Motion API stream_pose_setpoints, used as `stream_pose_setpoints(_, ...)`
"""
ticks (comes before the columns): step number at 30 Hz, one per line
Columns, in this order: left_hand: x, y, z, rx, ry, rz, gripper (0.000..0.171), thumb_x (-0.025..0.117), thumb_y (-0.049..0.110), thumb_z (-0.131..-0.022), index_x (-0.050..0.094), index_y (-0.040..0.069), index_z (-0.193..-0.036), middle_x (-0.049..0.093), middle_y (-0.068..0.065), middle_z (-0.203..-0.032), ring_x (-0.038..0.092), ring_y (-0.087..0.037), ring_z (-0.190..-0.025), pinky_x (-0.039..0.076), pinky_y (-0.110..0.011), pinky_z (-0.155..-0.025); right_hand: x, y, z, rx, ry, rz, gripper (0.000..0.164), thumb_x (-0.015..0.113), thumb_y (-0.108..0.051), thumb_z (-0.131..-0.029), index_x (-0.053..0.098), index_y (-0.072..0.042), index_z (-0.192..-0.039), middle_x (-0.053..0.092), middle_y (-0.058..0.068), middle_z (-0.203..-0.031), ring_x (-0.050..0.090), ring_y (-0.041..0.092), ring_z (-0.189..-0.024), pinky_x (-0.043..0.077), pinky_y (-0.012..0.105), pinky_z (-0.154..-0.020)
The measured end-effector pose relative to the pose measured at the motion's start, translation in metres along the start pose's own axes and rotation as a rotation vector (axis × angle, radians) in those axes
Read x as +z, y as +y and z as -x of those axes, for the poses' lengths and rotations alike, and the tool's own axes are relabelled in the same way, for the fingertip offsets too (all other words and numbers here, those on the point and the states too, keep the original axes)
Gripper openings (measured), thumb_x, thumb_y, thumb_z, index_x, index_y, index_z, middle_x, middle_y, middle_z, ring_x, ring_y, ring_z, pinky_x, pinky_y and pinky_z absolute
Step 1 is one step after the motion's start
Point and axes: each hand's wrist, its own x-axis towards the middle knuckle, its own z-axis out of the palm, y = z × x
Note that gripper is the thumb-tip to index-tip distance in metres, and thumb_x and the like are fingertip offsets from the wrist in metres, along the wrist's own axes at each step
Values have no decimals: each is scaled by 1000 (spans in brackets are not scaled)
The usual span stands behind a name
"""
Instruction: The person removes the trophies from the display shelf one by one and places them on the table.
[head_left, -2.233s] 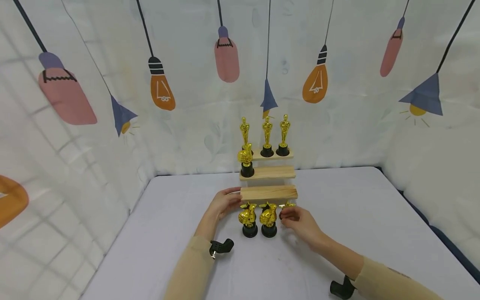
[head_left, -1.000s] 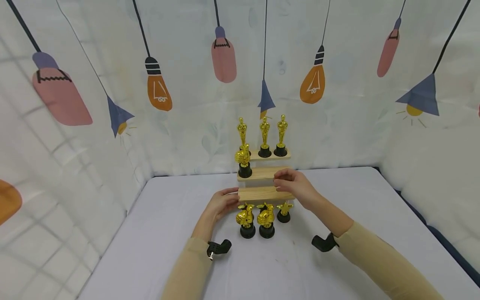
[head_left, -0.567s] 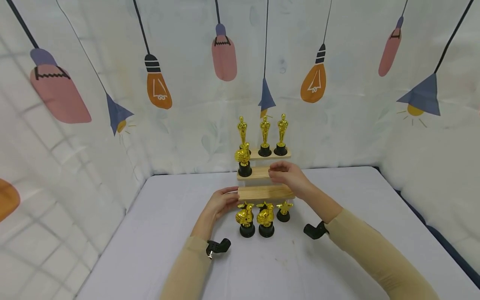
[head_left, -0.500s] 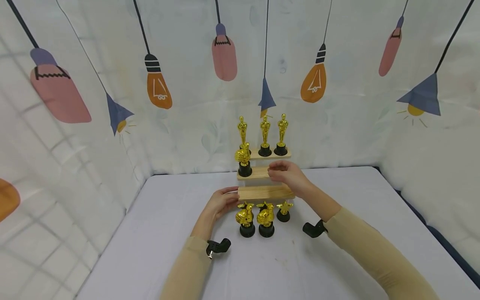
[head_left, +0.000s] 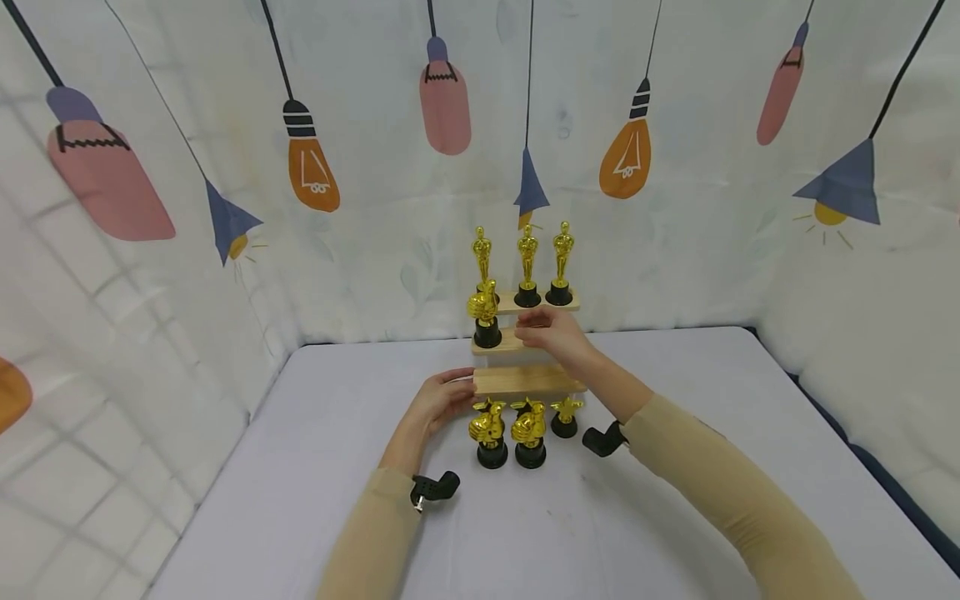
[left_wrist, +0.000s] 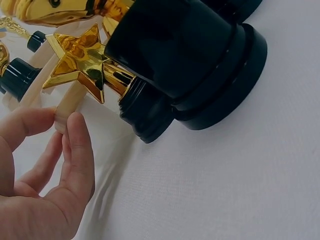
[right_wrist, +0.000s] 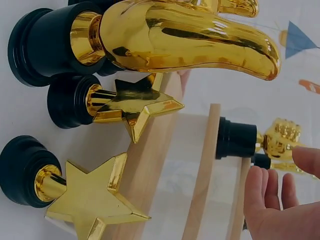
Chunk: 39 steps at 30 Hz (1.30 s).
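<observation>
My left hand (head_left: 435, 402) pinches the left end of the lowest board of a stepped wooden stand (head_left: 528, 381); the left wrist view shows thumb and fingers around the board end (left_wrist: 69, 104). My right hand (head_left: 553, 333) hovers at the middle step, fingers loosely bent and holding nothing. Its fingertips are a little right of a gold thumbs-up trophy (head_left: 486, 310) standing there on a black base. In the right wrist view, the thumb overlaps this trophy (right_wrist: 280, 137). Three gold figure trophies (head_left: 528, 258) stand upright on the top step, the left one partly hidden.
Two thumbs-up trophies (head_left: 529, 433) stand on the white-covered table (head_left: 660, 500) before the stand. Behind them are two mostly hidden star trophies, with a third star trophy (head_left: 566, 417) at the right. A curtain (head_left: 360, 275) with printed lamps hangs behind.
My right hand has let go of the right-hand star trophy, risen to the middle step and moved left toward the thumbs-up trophy. My left hand stays on the board end.
</observation>
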Motion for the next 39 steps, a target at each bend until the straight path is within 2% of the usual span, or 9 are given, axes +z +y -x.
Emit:
stream_pose_setpoints(5, 0, 2, 1, -7, -1, 9, 47, 66, -6, -95, 56, -7, -140, 63, -26, -127, 70, -21, -92, 61, -30, -80, 4, 3, -6, -1, 1, 8, 35, 65, -3, -100, 56, 8, -132, 56, 26, -133, 56, 36, -120, 48, 51, -106)
stream_pose_setpoints(15, 0, -4, 2, -9, -6, 15, 46, 66, -5, -95, 56, -8, -140, 64, -26, -125, 71, -22, -93, 61, -30, -80, 10, 8, -13, 28, 13, 58, 39, 67, -4, -99, 54, 6, -134, 54, 26, -138, 55, 36, -124, 47, 49, -107)
stream_pose_setpoints(22, 0, 0, 5, -8, -8, 16, 48, 66, -5, -95, 55, -5, -142, 61, -26, -132, 71, -22, -96, 61, -30, -82, 13, 6, -23, 50, 27, 148, 43, 73, -9, -97, 58, 0, -136, 57, 21, -138, 56, 33, -123, 50, 45, -103)
stream_pose_setpoints(29, -1, 1, 3, -9, -17, 10, 48, 67, -3, -96, 55, -5, -142, 61, -26, -131, 71, -23, -97, 60, -31, -84, 20, 7, -30, 76, 16, 111, 49, 74, -6, -95, 55, 4, -139, 56, 21, -137, 55, 33, -124, 51, 43, -103)
stream_pose_setpoints(36, -1, 0, 2, 2, -21, 4, 48, 67, -2, -96, 54, -6, -142, 62, -27, -129, 71, -24, -98, 60, -32, -85, 30, 10, -35, 43, 39, 125, 46, 75, -6, -94, 58, 4, -135, 58, 21, -135, 56, 35, -123, 50, 51, -103)
stream_pose_setpoints(39, -1, 0, 2, 4, -24, -1, 48, 67, -2, -96, 54, -6, -142, 62, -27, -130, 71, -24, -99, 60, -32, -86, 32, 12, -38, 52, 60, 142, 46, 77, -8, -92, 59, 2, -134, 60, 19, -133, 58, 34, -121, 51, 50, -101)
